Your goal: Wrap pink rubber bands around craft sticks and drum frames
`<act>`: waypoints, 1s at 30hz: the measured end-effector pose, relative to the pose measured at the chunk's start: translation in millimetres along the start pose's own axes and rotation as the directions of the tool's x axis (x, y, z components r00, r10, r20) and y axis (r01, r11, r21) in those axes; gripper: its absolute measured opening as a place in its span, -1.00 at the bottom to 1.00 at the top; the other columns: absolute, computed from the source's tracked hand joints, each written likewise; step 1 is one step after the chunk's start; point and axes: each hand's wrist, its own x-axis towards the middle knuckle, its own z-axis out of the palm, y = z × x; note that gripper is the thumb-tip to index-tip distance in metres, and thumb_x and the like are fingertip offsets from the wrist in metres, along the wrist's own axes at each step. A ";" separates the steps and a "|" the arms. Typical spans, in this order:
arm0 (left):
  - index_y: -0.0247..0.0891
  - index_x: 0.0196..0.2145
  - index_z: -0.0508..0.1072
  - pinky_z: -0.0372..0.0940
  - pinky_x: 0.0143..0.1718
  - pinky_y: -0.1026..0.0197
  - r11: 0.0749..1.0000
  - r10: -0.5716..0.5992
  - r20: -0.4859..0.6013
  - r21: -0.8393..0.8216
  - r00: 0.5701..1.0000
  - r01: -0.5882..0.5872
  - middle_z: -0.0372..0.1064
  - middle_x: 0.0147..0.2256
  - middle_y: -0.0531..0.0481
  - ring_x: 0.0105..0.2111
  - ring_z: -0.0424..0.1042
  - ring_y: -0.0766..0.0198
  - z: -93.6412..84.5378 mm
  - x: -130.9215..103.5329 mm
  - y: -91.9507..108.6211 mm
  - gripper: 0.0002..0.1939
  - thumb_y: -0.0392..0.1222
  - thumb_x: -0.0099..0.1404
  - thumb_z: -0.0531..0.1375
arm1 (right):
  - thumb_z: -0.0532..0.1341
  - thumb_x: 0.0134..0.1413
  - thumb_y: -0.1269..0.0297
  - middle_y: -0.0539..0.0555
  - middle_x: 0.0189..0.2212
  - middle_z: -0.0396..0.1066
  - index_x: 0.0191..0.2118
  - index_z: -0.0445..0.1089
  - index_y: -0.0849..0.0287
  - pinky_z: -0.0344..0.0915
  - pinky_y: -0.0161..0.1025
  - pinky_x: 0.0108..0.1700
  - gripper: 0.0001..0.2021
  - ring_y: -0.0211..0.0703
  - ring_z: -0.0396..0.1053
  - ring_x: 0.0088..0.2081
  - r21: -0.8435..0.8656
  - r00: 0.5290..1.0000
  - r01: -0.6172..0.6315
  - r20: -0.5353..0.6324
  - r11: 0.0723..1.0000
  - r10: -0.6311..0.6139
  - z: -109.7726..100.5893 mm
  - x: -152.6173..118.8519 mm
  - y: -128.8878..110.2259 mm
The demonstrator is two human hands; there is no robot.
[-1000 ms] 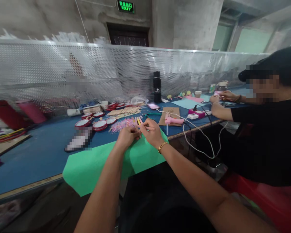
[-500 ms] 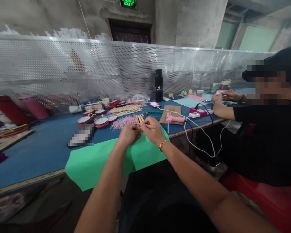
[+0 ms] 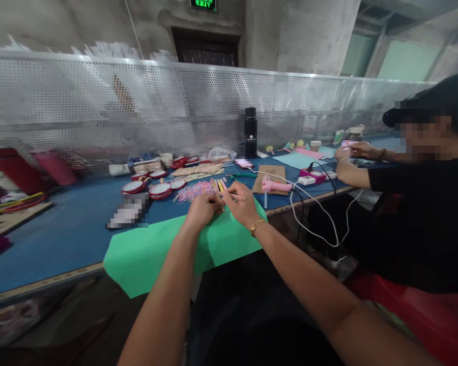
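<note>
Over a green sheet at the table edge, my two hands work close together with fingertips nearly meeting. My left hand is closed in a pinch, and what lies between its fingers is too small to make out. My right hand, with a gold bracelet at the wrist, is closed around a slim pinkish stick that looks like a pen. Just beyond the fingertips lie several coloured sticks. Beside them is a pile of thin pastel bands.
Small red-rimmed drums, wooden sticks and a black bottle stand behind. Right of my hands lie a pink glue gun on cardboard, green-handled pliers and a white cable. A co-worker sits at the right.
</note>
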 end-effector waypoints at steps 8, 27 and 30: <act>-0.26 -0.65 0.48 0.05 -0.54 0.26 1.000 -0.010 -0.017 0.029 1.000 0.011 0.38 -0.66 0.04 -0.64 0.24 0.34 -0.4 -0.6 2.4 -0.84 -0.16 0.00 0.29 | 0.18 0.17 0.30 -0.02 -0.50 0.37 -0.49 0.22 0.08 0.22 -0.18 -0.20 -0.78 -0.14 0.33 -0.36 -0.038 1.000 -0.024 -0.022 0.999 0.023 1.6 -0.8 2.5; -0.25 -0.66 0.46 0.01 -0.57 0.26 0.999 0.009 -0.017 0.051 1.000 -0.008 0.38 -0.66 0.03 -0.65 0.22 0.35 -0.4 1.4 -0.5 -0.82 -0.13 0.00 0.27 | 0.18 0.19 0.25 -0.02 -0.50 0.36 -0.48 0.23 0.07 0.23 -0.19 -0.23 -0.77 -0.14 0.31 -0.37 0.002 1.000 -0.023 0.002 1.000 0.023 1.1 -1.0 0.0; -0.25 -0.67 0.45 0.00 -0.57 0.26 0.996 0.018 -0.031 0.085 0.999 -0.015 0.36 -0.68 0.04 -0.66 0.20 0.35 -0.5 0.2 1.1 -0.81 -0.14 0.01 0.25 | 0.18 0.18 0.27 -0.05 -0.53 0.32 -0.49 0.21 0.07 0.22 -0.18 -0.22 -0.78 -0.16 0.30 -0.40 -0.003 1.000 0.014 0.019 1.000 -0.014 1.1 -0.3 -0.6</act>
